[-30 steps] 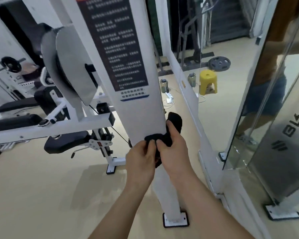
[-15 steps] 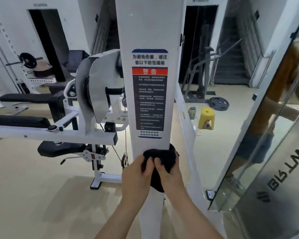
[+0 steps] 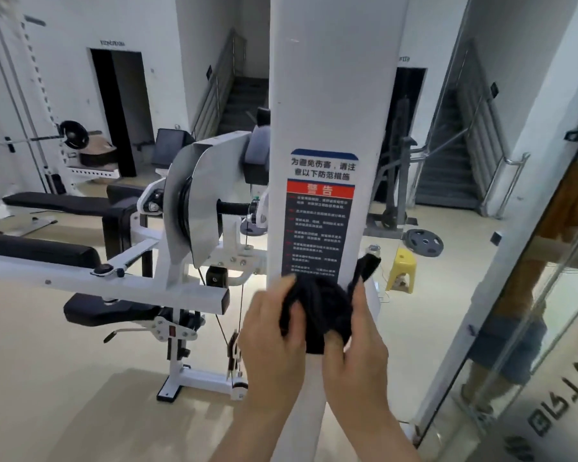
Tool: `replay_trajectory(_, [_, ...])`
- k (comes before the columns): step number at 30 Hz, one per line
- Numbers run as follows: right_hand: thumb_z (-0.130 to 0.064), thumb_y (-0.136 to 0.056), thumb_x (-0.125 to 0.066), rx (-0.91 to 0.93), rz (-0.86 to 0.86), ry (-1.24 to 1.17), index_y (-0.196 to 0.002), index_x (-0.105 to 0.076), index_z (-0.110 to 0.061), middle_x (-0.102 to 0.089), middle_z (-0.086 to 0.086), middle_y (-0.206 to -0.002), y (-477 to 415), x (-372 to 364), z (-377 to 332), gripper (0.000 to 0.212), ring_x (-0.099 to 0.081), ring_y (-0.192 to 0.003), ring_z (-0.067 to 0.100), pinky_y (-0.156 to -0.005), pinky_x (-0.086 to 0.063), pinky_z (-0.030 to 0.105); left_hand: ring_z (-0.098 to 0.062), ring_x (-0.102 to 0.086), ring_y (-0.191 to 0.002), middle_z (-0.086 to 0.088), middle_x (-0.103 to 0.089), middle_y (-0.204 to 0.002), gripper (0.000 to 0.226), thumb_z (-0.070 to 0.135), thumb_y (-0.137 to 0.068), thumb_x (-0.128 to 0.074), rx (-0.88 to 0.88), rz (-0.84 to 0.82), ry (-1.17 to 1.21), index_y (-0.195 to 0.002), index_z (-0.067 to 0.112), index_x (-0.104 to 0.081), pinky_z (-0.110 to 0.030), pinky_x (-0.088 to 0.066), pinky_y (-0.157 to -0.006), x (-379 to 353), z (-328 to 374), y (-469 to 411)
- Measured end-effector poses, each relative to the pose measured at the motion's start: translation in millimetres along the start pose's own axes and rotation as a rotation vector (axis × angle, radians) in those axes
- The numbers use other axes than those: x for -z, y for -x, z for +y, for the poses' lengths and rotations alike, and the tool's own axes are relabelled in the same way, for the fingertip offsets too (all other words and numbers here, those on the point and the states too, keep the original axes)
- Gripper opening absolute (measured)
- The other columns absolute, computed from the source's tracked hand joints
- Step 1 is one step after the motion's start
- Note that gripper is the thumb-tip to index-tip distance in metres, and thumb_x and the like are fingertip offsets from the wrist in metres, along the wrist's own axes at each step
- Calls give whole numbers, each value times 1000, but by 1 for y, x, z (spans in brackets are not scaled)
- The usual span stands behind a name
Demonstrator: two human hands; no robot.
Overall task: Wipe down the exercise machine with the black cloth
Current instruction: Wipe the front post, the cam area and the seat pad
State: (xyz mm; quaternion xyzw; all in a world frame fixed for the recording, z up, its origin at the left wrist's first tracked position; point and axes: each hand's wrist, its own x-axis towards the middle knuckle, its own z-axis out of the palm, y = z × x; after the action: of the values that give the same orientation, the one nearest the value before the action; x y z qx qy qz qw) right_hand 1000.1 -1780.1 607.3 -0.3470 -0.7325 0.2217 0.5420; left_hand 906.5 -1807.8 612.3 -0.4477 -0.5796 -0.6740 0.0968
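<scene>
The black cloth [image 3: 317,305], bunched, sits against the front of the exercise machine [image 3: 334,95] column, having risen from below the warning label [image 3: 321,215] to its lower edge. Left hand [image 3: 274,331] and right hand [image 3: 357,348] both grip it with curled fingers. Judgement: an upward stroke is in progress, and the label and upper column remain to be wiped.

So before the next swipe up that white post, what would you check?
1. Grip: left hand and right hand both hold the black cloth: ok.
2. Cloth spread flat: not ok, it is bunched, with one end sticking up on the right.
3. Cloth against the white post: ok.
4. The warning label, just above the cloth, firmly stuck: cannot tell.
5. Post face above the label free of fittings: ok.
</scene>
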Motion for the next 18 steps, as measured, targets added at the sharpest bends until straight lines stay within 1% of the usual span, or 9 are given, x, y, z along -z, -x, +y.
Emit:
replay_trajectory(2, [-9, -83, -55, 127, 76, 148, -151, -31, -26, -50, -10, -142, 7, 10, 8, 74, -51, -125, 2, -99, -40, 9, 2, -58, -84, 24, -61, -96, 34, 30, -88, -55, 131, -58, 94, -106, 58, -50, -10, -43, -68, 2, -5, 15])
replay_trajectory(4, [-10, -88, -58, 405, 202, 362, -140, -44, -10, -49, 10, -143, 1, 14, 4, 54, -42, -137, 17, -112, -36, 25, 3, -60, -78, 28, -62, -91, 49, 19, -87, -65, 244, -87, 212, -96, 64, -47, -6, -41, -63, 5, -8, 15])
replay_trajectory(6, [-7, -95, -52, 620, 209, 510, -132, -48, -1, -50, 19, -138, -9, 2, -9, 38, -36, -141, 25, -116, -33, 40, 3, -58, -71, 27, -62, -84, 45, 21, -85, -67, 205, -115, 274, -93, 61, -49, -7, -42, -60, 14, -8, 1])
replay_trajectory(9, [-8, -101, -41, 716, 139, 653, -131, -50, -2, -49, 18, -138, -26, -30, -29, 32, -38, -140, 28, -116, -28, 47, 0, -59, -78, 25, -62, -91, 31, 35, -81, -56, 199, -180, 392, -99, 60, -52, -25, -51, -70, 26, -21, -24])
replay_trajectory(11, [-10, -98, -44, 727, 111, 829, -126, -62, -2, -55, 16, -135, -31, -46, -40, 33, -45, -135, 30, -114, -29, 50, -11, -62, -88, 17, -65, -97, 28, 32, -86, -55, 268, -256, 515, -105, 52, -58, -37, -53, -79, 37, -37, -30])
replay_trajectory(12, [-10, -96, -47, 741, 81, 939, -119, -67, -2, -60, 15, -131, -34, -55, -46, 32, -48, -132, 30, -114, -29, 50, -13, -62, -88, 14, -66, -97, 27, 27, -89, -55, 295, -318, 563, -108, 46, -60, -37, -53, -78, 42, -47, -32])
replay_trajectory(15, [-14, -94, -40, 711, -195, 1297, -92, -73, -3, -73, 16, -101, -49, -70, -65, 36, -63, -114, 34, -116, -20, 50, -3, -56, -70, 11, -64, -77, 33, 6, -88, -55, 309, -444, 629, -98, 37, -63, -21, -43, -61, 44, -69, -37])
replay_trajectory(17, [-17, -93, -37, 531, -559, 1547, -78, -69, -8, -69, 8, -80, -67, -83, -87, 36, -66, -92, 33, -112, -17, 52, -1, -56, -64, 4, -65, -73, 36, -7, -89, -55, 425, -535, 699, -93, 28, -63, -18, -41, -55, 42, -75, -37])
replay_trajectory(18, [-17, -93, -37, 402, -730, 1646, -76, -65, -11, -67, 5, -77, -73, -91, -96, 33, -62, -85, 29, -110, -19, 51, 2, -56, -63, 2, -66, -73, 36, -13, -89, -53, 503, -585, 764, -93, 21, -63, -15, -41, -53, 43, -76, -39])
